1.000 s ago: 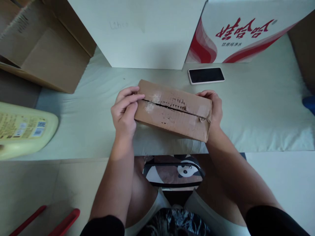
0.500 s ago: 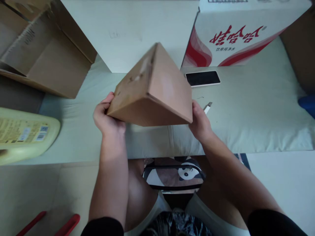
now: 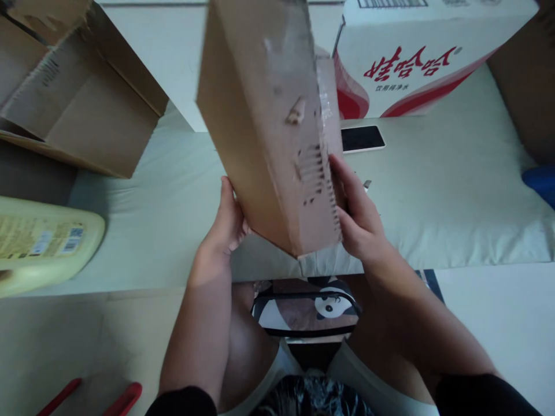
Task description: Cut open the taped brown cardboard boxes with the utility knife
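Note:
A brown cardboard box [image 3: 260,133] is held up in front of me, tilted, with a torn, taped side and a jagged edge facing right. My left hand [image 3: 228,222] grips its lower left corner, the fingers partly hidden beneath. On the right, my right hand [image 3: 359,214] holds the box by its jagged edge, thumb and fingers apart on either side. Just behind the right hand, the tip of a small white cutter [image 3: 367,185] lies on the pale green cushion [image 3: 451,190]. A phone [image 3: 363,138] with a dark screen lies farther back, partly covered by the box.
A white carton with red lettering [image 3: 416,75] stands at the back right. An open cardboard box [image 3: 99,104] is at the back left, with a yellow bottle [image 3: 47,242] lying in front of it. Red handles [image 3: 124,398] show at the lower left; a blue object [image 3: 540,185] is at right.
The cardboard box has been turned and raised, so its torn, taped side now faces me. My left hand has moved right and down; my right hand has shifted slightly along the box.

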Demonstrator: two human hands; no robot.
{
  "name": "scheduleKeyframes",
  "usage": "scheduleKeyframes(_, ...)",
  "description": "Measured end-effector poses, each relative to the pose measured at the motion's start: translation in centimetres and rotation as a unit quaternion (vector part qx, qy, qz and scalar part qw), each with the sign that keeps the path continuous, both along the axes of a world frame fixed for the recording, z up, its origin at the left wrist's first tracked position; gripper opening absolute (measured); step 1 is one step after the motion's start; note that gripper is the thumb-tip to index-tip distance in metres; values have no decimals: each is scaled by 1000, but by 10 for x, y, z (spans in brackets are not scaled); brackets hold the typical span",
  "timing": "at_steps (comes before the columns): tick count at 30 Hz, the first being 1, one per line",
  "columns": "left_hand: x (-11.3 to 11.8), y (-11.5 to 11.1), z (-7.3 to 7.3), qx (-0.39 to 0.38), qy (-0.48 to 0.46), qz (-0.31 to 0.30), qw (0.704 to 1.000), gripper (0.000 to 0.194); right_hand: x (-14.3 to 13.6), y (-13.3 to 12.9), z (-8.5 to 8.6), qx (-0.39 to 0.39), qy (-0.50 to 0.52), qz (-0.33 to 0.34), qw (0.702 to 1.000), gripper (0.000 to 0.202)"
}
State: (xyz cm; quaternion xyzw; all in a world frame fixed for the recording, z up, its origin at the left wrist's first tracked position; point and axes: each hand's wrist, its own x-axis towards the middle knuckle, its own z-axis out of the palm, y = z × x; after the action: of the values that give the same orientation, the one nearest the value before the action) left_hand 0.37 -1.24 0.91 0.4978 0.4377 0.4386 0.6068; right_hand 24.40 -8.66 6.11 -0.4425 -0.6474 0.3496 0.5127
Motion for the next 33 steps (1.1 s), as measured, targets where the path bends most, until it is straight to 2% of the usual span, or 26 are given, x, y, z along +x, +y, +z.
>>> scheduleKeyframes(2, -1, -7, 13, -157, 112, -55, 980, 90, 5, 2, 2, -37, -7, -24, 999, 60)
scheduleKeyframes(3, -2, -10, 19, -194, 171, -78, 963, 89, 8, 3, 2, -59, -19, -33, 998, 59)
scheduleKeyframes(5, -3, -11, 26, -205, 283, -97, 932, 76, 11, 4, 1, -100, -47, -43, 993, 57)
scheduleKeyframes(6, -3, -10, 27, -181, 325, -78, 925, 67, 12, 5, 0, -113, -58, -43, 991, 56)
scheduleKeyframes(8, -2, -4, 24, -76, 339, 40, 937, 48, 9, 4, -1, -122, -62, -22, 990, 55)
scheduleKeyframes(10, -2, 2, 18, 100, 241, 185, 948, 46, 3, 2, -1, -124, -51, 20, 991, 54)
scheduleKeyframes(11, -2, 4, 15, 195, 179, 229, 937, 51, -1, 1, -1, -126, -47, 41, 990, 53)
scheduleKeyframes(12, -2, 5, 13, 279, 131, 239, 921, 55, -4, -1, -2, -126, -46, 56, 989, 54)
scheduleKeyframes(13, -2, 6, 12, 346, 112, 216, 906, 54, -7, -2, -2, -126, -47, 63, 989, 54)
scheduleKeyframes(15, -4, 4, 11, 425, 146, 144, 882, 44, -11, -3, -4, -126, -47, 64, 989, 55)
scheduleKeyframes(18, -8, 1, 12, 437, 218, 90, 868, 35, -12, -2, -6, -125, -44, 61, 989, 52)
scheduleKeyframes(24, -14, 0, 10, 425, 179, 84, 883, 30, -11, -2, -7, -87, -53, 53, 993, 46)
scheduleKeyframes(28, -13, -1, 9, 427, 192, 86, 880, 28, -13, -8, 1, -27, -117, 51, 992, 30)
scheduleKeyframes(33, -10, 0, 8, 445, 172, 109, 872, 27, -14, -10, 10, -15, -129, 46, 990, 12)
